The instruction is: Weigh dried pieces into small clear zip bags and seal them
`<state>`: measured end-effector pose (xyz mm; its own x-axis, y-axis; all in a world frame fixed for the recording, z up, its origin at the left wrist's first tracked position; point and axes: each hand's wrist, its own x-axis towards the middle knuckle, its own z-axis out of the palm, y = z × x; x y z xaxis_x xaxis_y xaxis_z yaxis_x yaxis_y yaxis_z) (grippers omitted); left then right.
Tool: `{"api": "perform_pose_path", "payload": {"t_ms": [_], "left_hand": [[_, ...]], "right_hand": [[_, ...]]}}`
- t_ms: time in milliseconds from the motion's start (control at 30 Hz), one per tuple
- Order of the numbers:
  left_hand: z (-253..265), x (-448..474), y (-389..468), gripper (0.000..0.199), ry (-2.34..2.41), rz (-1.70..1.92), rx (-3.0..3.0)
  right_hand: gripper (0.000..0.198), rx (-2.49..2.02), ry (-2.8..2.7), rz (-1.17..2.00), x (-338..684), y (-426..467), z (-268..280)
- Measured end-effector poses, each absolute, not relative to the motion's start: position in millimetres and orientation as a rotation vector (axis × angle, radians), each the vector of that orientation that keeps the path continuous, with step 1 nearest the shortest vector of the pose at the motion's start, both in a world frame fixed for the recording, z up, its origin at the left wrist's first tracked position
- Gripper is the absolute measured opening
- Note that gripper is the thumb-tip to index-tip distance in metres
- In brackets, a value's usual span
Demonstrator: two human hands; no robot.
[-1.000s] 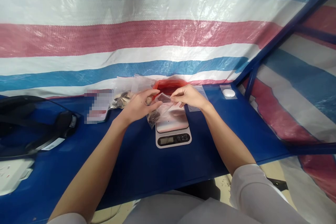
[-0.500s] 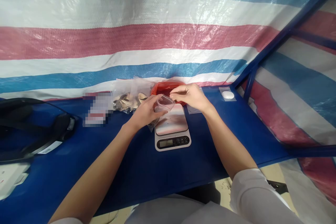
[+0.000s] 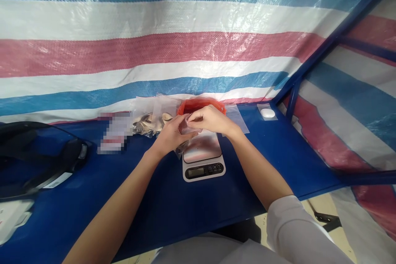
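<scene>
A digital kitchen scale (image 3: 203, 148) with a pale platform stands on the blue table. Above its back left part, my left hand (image 3: 173, 134) is closed round a small clear zip bag (image 3: 193, 130). Dark contents show low in the bag, too hidden to name. My right hand (image 3: 210, 120) reaches over from the right, thumb and fingers pinched at the bag's mouth. Behind the hands sits an open red plastic bag (image 3: 198, 103), its inside mostly hidden. Clear bags of pale, dark-edged slices (image 3: 147, 123) lie left of my left hand.
A flat clear bag (image 3: 239, 121) lies right of the red bag. Farther right is a white oval object (image 3: 267, 113) on clear plastic. On the left are a blurred packet (image 3: 116, 132), a black strapped headset (image 3: 68, 156) and a white device (image 3: 14, 216). Striped sheeting (image 3: 154, 49) hangs behind.
My right hand has moved left, from the bag's right side across its mouth. My left hand has kept its hold nearly in place. More of the red bag and flat clear bag shows.
</scene>
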<state>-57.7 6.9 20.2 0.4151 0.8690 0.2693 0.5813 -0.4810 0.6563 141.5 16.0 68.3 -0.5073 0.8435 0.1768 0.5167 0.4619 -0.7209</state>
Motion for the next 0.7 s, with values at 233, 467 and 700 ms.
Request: {"api": "perform_pose_path", "payload": {"t_ms": [233, 467, 700], "left_hand": [[41, -70, 6, 0.07, 1.268, 0.634, 2.059], [51, -74, 11, 0.055, 1.246, 0.491, 2.041], [52, -79, 22, 0.048, 1.36, 0.576, 2.071]], "right_hand": [[0.016, -0.891, -1.956, 1.071, 162, 26, 68], [0.022, -0.802, -1.708, 1.112, 177, 38, 60], [0.024, -0.863, -1.567, 1.194, 187, 47, 45]]}}
